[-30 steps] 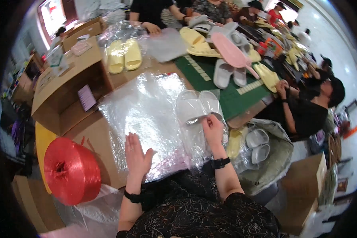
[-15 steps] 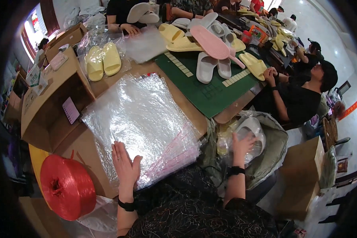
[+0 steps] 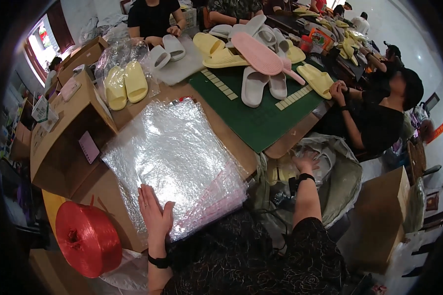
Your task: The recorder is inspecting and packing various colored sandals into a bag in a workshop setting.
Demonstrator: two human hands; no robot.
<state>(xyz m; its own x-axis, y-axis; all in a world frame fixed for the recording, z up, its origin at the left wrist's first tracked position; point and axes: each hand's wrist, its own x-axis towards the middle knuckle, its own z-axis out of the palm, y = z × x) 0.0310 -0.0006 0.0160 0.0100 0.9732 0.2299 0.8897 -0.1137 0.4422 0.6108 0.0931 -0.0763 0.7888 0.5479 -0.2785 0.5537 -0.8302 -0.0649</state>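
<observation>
Centre of frame, the slick bag stack (image 3: pixel 167 132) could skid if unpinned; right of centre, the open sack (image 3: pixel 344 199) holds yellow slippers (image 3: pixel 286 173) that hard pressing could crease; left hand (image 3: pixel 155 212) lies flat, fingers straight, gripping nothing; right hand (image 3: pixel 307 161) splays inside (any grip? can't tell).

Daylight glows white in the upper-left opening (image 3: pixel 40 40); glare whitens the clear plastic sheets (image 3: pixel 168 152); edges bow toward the dark rim.
</observation>
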